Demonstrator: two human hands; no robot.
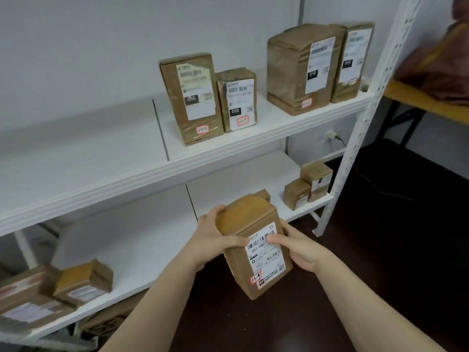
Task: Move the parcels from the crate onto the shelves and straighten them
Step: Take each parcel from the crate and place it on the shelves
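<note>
1. Head view: a brown labelled parcel (264, 262) is held in the air before the lower shelf (127, 245). It is gripped by the left hand (215, 235) at its top and by the right hand (302, 250) at its side, with both thumbs pressed on the label.
2. Four upright parcels (193, 97) are seen on the upper shelf (101, 153).

A brown taped parcel (256, 252) with a white barcode label, tilted, is gripped by the left hand (215, 237) and right hand (302, 250) at lower centre. Four labelled upright parcels (195, 97) stand in two pairs on the upper shelf (88, 153). Smaller parcels (307, 186) sit on the lower shelf (127, 240), at right and lower left.
</note>
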